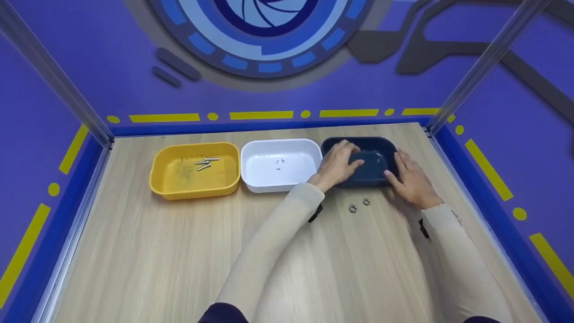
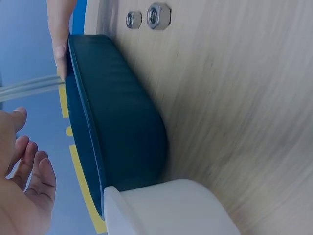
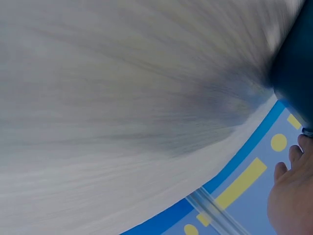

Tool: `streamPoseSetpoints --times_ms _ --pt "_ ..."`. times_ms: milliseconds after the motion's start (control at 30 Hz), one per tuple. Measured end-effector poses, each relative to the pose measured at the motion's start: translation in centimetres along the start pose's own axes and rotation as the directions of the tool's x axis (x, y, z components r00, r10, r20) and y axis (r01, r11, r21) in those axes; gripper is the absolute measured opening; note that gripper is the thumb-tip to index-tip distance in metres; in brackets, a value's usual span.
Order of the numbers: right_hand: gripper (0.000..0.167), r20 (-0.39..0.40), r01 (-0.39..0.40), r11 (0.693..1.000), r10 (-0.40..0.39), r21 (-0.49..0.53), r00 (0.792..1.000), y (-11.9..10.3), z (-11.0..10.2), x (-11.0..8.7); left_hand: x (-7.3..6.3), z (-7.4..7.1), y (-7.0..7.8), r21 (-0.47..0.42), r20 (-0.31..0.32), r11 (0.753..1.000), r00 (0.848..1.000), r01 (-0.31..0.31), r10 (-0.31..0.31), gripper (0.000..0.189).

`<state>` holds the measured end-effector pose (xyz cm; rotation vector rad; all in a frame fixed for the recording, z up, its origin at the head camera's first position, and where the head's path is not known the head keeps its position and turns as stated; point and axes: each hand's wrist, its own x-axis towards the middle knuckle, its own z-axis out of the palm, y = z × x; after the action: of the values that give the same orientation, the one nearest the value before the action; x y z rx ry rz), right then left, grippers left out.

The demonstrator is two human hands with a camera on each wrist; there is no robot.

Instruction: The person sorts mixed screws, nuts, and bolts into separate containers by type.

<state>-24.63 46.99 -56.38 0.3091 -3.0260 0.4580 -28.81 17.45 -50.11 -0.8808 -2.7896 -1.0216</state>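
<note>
At the back right of the table stands a dark blue tray (image 1: 372, 158). My left hand (image 1: 337, 163) is over its left end, with fingers loosely bent and nothing between them in the left wrist view. Against the tray's right side rests my right hand (image 1: 413, 180), its fingers fairly straight along the outside and the thumb at the front right corner. Two hex nuts lie on the table in front of this tray, a larger nut (image 2: 159, 16) and a smaller nut (image 2: 133, 19).
A white tray (image 1: 269, 186) with a few tiny screws (image 1: 278, 168) adjoins the dark tray on the left. Beyond it is a yellow tray (image 1: 197, 194) holding several bolts (image 1: 204, 167). Blue-purple panels (image 1: 278, 101) enclose the back and sides of the wooden table (image 1: 188, 251).
</note>
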Motion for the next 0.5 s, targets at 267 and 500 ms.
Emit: streamPoseSetpoints --times_ms 267,500 --pt "0.085 -0.005 -0.014 1.0 0.014 -0.003 1.0 0.1 0.1 -0.2 -1.8 0.8 0.2 -0.073 -0.006 0.996 0.999 -0.053 0.053 0.037" --pt "0.085 -0.007 -0.012 1.0 0.012 -0.022 1.0 -0.2 0.0 0.0 -3.8 1.4 0.1 -0.159 0.009 0.985 0.998 -0.065 0.067 0.036"
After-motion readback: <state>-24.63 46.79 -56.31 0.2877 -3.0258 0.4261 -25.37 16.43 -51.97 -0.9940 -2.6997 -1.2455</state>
